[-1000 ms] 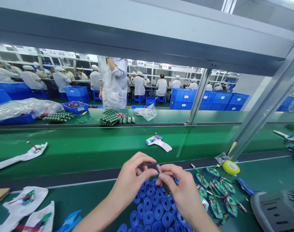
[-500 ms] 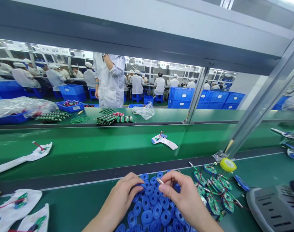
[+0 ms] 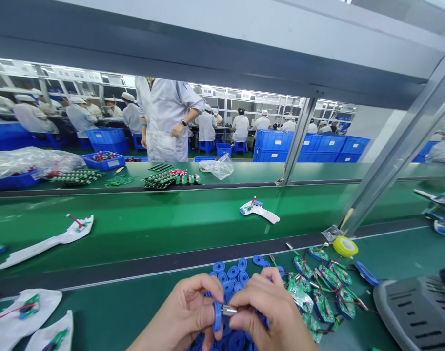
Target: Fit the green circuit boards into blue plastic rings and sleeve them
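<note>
Left hand (image 3: pixel 192 311) pinches a blue oval rubbery-looking ring (image 3: pixel 217 317), lower centre; right hand (image 3: pixel 269 311) pinches a silver metal cylinder (image 3: pixel 228 310) end-on to it, seemingly for alignment!

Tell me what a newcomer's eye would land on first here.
Probably the two hands at bottom centre: the left grip pinches a blue ring, and the right grip holds a metal cylinder with its end at that ring. Next, the heap of blue rings beneath them and the green circuit boards to their right.
</note>
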Action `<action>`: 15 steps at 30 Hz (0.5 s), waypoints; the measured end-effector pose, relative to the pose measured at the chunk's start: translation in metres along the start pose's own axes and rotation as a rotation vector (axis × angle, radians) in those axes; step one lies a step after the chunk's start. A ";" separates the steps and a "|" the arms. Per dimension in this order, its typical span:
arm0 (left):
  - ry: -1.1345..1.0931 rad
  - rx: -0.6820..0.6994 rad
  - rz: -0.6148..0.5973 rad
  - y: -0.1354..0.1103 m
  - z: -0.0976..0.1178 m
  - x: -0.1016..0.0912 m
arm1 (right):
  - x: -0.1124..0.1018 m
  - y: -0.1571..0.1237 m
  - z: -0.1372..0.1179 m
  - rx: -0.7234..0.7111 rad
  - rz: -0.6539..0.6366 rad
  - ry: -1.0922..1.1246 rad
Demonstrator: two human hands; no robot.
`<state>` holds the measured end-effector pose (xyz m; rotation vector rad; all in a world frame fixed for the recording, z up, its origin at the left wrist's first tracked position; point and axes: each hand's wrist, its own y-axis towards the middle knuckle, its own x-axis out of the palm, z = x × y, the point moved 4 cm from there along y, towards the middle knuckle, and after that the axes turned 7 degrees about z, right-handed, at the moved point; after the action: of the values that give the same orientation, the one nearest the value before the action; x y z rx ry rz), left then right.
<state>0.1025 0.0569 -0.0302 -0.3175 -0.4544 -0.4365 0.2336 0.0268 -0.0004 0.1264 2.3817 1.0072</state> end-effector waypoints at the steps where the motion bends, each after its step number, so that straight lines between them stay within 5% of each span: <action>1: -0.016 0.009 -0.003 0.000 0.000 0.001 | 0.001 -0.002 0.000 -0.029 0.073 -0.013; 3: -0.016 0.012 -0.013 0.000 0.000 0.001 | 0.004 -0.005 0.000 -0.078 0.184 -0.058; 10: 0.069 -0.004 -0.099 0.001 0.000 -0.006 | 0.013 -0.010 -0.014 -0.244 0.262 -0.383; 15: 0.115 0.056 -0.135 0.000 0.001 -0.009 | 0.014 -0.012 -0.022 -0.260 0.371 -0.417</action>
<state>0.0948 0.0605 -0.0339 -0.2065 -0.3762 -0.5693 0.2119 0.0084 -0.0029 0.6346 1.8675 1.3027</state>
